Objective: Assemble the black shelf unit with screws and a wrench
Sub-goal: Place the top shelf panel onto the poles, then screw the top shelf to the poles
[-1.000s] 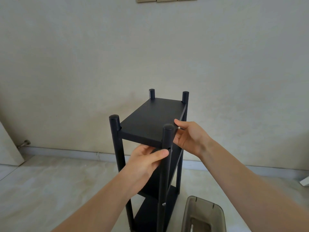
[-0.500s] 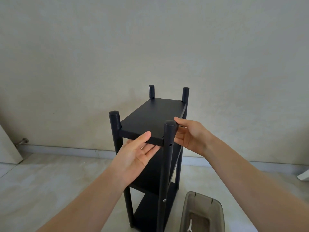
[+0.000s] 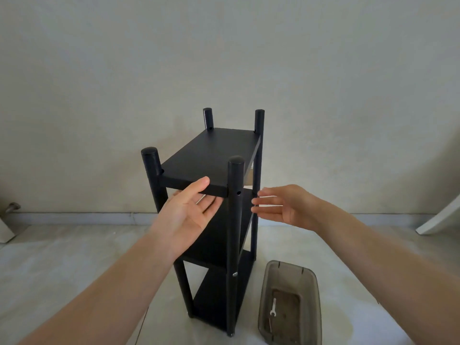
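The black shelf unit (image 3: 214, 150) stands upright on the floor, four round posts rising above its top board. My left hand (image 3: 189, 212) is open, palm up, with fingers under the front edge of the top board and the thumb on that edge. My right hand (image 3: 281, 207) is open just right of the near right post (image 3: 235, 195), fingertips beside the far right post, holding nothing. A screw head (image 3: 234, 274) shows low on the near right post. A small silver wrench (image 3: 273, 307) lies in the tray.
A smoky translucent plastic tray (image 3: 290, 275) sits on the pale floor right of the shelf's base. A plain wall stands close behind. A white object (image 3: 440, 220) leans at the right edge, and a pale board (image 3: 5, 232) at the left edge.
My right hand has let go of the top board's side and drawn back to the right, fingers straightened. My left hand slid from the near post to the board's front edge. The view tilted down.
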